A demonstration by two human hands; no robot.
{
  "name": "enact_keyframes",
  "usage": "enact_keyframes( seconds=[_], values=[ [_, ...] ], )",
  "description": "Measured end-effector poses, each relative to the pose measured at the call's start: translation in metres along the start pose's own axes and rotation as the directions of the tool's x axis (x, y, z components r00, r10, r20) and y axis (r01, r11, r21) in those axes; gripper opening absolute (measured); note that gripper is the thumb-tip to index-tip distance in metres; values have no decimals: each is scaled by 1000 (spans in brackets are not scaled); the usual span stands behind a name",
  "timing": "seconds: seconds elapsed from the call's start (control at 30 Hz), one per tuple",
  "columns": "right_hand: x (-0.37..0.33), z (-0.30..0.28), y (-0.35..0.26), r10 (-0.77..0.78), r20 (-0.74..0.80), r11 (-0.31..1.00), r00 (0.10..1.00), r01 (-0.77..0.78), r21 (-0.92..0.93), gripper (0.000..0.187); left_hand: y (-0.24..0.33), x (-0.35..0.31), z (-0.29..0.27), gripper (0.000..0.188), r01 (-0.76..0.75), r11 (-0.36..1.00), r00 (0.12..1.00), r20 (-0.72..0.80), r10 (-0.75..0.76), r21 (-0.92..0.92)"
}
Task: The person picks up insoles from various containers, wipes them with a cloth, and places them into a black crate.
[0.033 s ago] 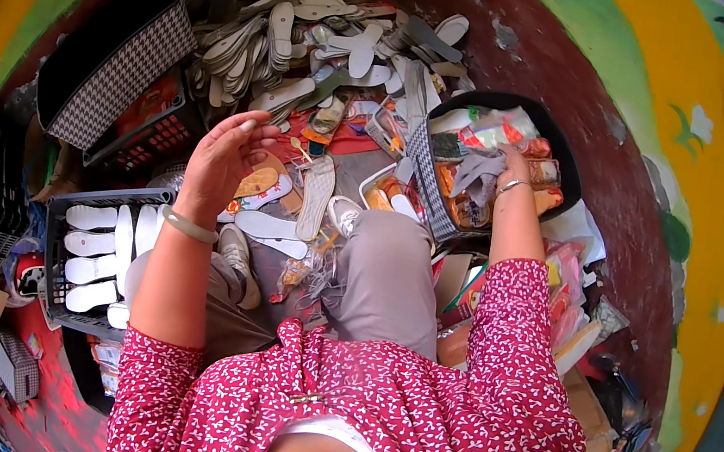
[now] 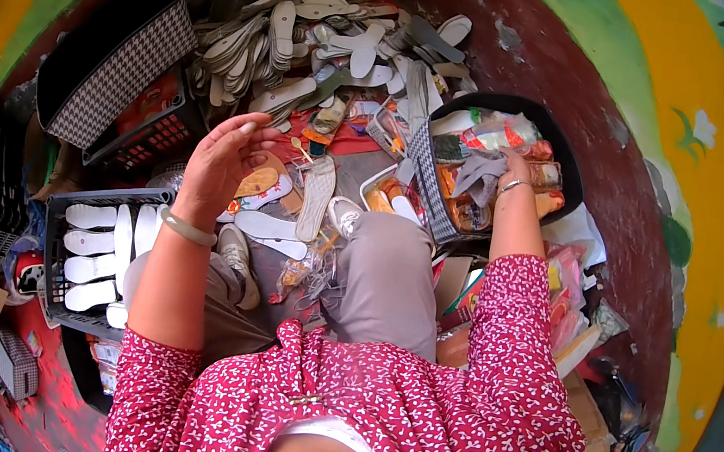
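My left hand (image 2: 229,150) is raised in the air, its fingers loosely bent and apart, holding nothing. Pale insoles (image 2: 317,196) lie on the floor just beyond it. At the right, my right hand (image 2: 517,168) reaches into a houndstooth-patterned basket (image 2: 430,180) with a black rim. Its fingers are bent against a crumpled grey cloth (image 2: 477,180) and seem to grip it; the fingertips are partly hidden. Plastic-wrapped packets (image 2: 495,134) fill the basket around that hand.
A heap of insoles (image 2: 237,58) lies against the far wall. To my left stands a dark crate (image 2: 53,259) with rows of white insoles (image 2: 92,268). Farther back are a black crate (image 2: 154,115) and a houndstooth bin (image 2: 129,65). Plastic bags (image 2: 565,294) lie at my right.
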State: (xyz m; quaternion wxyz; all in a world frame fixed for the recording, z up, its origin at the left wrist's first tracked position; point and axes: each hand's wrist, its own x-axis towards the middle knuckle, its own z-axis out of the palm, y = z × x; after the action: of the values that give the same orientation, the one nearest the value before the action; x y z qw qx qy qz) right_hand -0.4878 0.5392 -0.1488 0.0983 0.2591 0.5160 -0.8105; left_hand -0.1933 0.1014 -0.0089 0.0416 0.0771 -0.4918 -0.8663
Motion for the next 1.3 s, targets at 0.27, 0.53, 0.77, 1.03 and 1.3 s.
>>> enact_keyframes(
  seconds=[0.27, 0.53, 0.77, 1.03, 1.3],
  values=[
    [123, 19, 50, -210, -127, 916, 970, 150, -371, 30, -5, 11, 5, 31, 50, 997, 998, -31, -48, 58],
    [136, 56, 66, -341, 38, 23, 939, 49, -999, 34, -4, 10, 9, 28, 80, 976, 995, -80, -65, 200],
    [144, 54, 49, -257, 198, -447, 946, 66, -892, 38, 1, 10, -4, 27, 52, 983, 993, -114, -32, 174],
    [-12, 122, -36, 44, 276, 305, 960, 250, -919, 40, 17, 7, -33, 28, -85, 996, 938, -337, 80, -1],
    [-298, 192, 36, 244, 800, 438, 548, 674, -595, 23, 18, 26, -91, 32, -183, 971, 722, -691, 27, -153]
  ],
)
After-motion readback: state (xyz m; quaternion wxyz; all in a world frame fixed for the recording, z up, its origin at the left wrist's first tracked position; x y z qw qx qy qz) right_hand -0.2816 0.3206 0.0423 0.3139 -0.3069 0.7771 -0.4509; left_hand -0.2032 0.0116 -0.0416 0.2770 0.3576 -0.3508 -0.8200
